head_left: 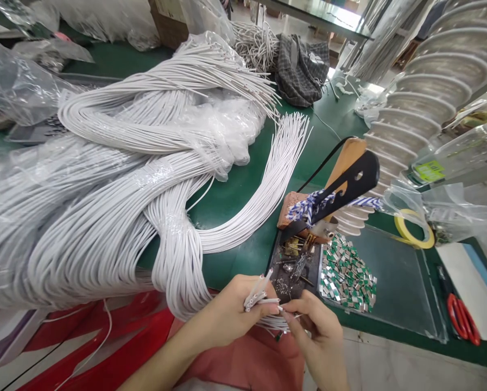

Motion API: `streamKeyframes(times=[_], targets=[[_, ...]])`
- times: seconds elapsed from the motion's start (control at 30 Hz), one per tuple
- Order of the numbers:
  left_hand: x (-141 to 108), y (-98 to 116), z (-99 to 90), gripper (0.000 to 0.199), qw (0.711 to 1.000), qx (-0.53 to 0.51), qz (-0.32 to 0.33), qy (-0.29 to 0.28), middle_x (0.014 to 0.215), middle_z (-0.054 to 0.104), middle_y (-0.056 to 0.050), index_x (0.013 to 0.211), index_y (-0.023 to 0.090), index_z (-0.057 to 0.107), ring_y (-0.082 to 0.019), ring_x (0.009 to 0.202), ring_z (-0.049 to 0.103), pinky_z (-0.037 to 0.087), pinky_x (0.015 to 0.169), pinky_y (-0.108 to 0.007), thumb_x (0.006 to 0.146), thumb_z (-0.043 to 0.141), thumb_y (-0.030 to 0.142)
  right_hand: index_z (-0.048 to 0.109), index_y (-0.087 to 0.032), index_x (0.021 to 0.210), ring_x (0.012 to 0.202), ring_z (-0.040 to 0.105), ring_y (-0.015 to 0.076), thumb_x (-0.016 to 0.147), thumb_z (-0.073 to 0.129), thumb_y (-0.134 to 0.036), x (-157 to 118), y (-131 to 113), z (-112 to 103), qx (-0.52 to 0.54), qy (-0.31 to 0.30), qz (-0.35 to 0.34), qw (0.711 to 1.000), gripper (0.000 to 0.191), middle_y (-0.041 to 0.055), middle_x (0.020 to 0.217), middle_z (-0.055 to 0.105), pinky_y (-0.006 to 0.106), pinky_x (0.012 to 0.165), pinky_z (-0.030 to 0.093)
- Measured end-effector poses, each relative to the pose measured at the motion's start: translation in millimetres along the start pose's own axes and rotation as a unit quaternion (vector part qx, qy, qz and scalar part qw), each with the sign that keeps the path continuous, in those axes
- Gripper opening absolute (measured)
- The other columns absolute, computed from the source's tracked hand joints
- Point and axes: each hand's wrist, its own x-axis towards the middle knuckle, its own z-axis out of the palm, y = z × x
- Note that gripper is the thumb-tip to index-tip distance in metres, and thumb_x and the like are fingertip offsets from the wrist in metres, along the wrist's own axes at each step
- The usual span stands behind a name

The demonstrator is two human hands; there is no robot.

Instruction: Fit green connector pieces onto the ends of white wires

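My left hand [243, 304] is closed around several white cables [256, 297], whose cut ends stick up past the thumb. Beside it on the right, my right hand [314, 326] pinches the tip of one cable between thumb and fingertips. The two hands nearly touch. More white cable strands [273, 324] run below them, with a small green piece hanging there. A large bundle of white cables [178, 233] drapes over the table edge left of my hands. Small green and silver connector pieces [347, 274] are heaped to the upper right.
A black tray [282, 271] holds metal bits beside a brick-like block [290, 209] with a black-handled tool. Behind it hangs a clear ribbed hose [422, 92]. Yellow tape [414, 236] and red-handled scissors [463, 319] lie right. A checked cloth [300, 70] sits at the back of the green table [235, 203].
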Motion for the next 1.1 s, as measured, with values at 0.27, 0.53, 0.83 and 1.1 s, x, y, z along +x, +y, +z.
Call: streamKeyframes(times=[0.27, 0.53, 0.83, 1.1], targets=[[-0.6, -4.8, 0.0, 0.015, 0.999, -0.009, 0.046, -0.015, 0.074, 0.065, -0.003, 0.074, 0.013, 0.065, -0.014, 0.067, 0.059, 0.045, 0.063, -0.022, 0.087, 0.062, 0.02, 0.072, -0.019, 0.077, 0.056, 0.048, 0.0115, 0.088, 0.063, -0.024, 2.0, 1.2, -7.1, 0.073, -0.073, 0.061, 0.993, 0.015, -0.002, 0.066, 0.048, 0.021, 0.049, 0.036], [0.7, 1.7, -4.5, 0.017, 0.999, 0.022, 0.027, -0.009, 0.068, 0.064, -0.001, 0.073, 0.013, 0.066, -0.013, 0.063, 0.055, 0.042, 0.061, -0.021, 0.087, 0.061, 0.021, 0.074, -0.02, 0.079, 0.055, 0.048, 0.0115, 0.087, 0.068, -0.027, 3.0, 1.3, -6.4, 0.088, -0.052, 0.049, 0.994, 0.012, -0.0015, 0.066, 0.052, 0.021, 0.05, 0.037], [0.8, -5.1, -2.9, 0.013, 0.999, 0.019, 0.03, -0.015, 0.07, 0.064, -0.002, 0.075, 0.013, 0.066, -0.014, 0.064, 0.057, 0.043, 0.061, -0.023, 0.086, 0.063, 0.019, 0.073, -0.019, 0.077, 0.052, 0.044, 0.0098, 0.088, 0.066, -0.025, 5.1, 1.4, -11.3, 0.068, -0.08, 0.031, 0.994, 0.014, -0.0036, 0.063, 0.045, 0.02, 0.048, 0.032], [0.2, 1.3, -6.3, 0.018, 0.995, 0.041, 0.071, -0.053, 0.076, 0.07, -0.004, 0.078, 0.012, 0.069, -0.016, 0.068, 0.063, 0.047, 0.062, -0.022, 0.09, 0.062, 0.023, 0.058, -0.018, 0.063, 0.054, 0.045, 0.0111, 0.083, 0.056, -0.016, -0.2, -3.3, -1.8, 0.029, -0.062, 0.028, 0.997, 0.02, -0.0033, 0.062, 0.042, 0.021, 0.048, 0.034]])
